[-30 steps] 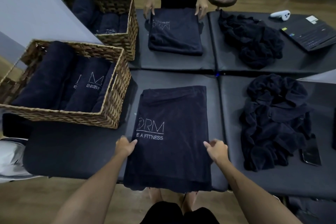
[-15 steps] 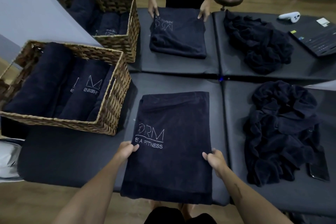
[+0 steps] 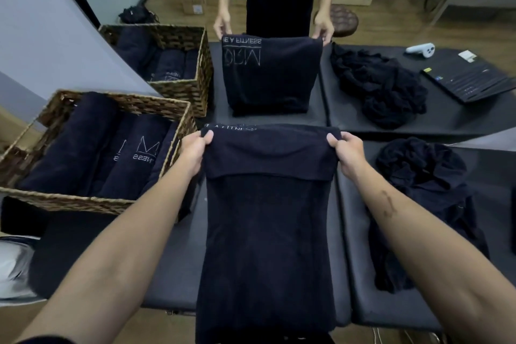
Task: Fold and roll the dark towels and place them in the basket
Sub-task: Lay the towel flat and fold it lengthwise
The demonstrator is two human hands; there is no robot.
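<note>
A dark folded towel (image 3: pixel 268 232) lies lengthwise on the black padded table (image 3: pixel 173 274) in front of me. Its far end is turned back toward me as a flap, with white lettering just showing along the far fold. My left hand (image 3: pixel 194 152) grips the flap's left corner and my right hand (image 3: pixel 347 152) grips its right corner. A wicker basket (image 3: pixel 178 126) to the left holds several rolled dark towels (image 3: pixel 83 148).
Across the table a person's two hands (image 3: pixel 223 24) hold up another dark towel (image 3: pixel 269 75). A second wicker basket (image 3: pixel 202 64) with rolled towels stands behind the first. Heaps of unfolded dark towels (image 3: pixel 418 190) lie right and far right (image 3: pixel 382 86). A white controller (image 3: pixel 421 50) and a dark box (image 3: pixel 472 81) sit beyond.
My hands moved from the towel's near sides to its far end and turned that end back toward me, hiding the logo. The person opposite lifted their towel's edge.
</note>
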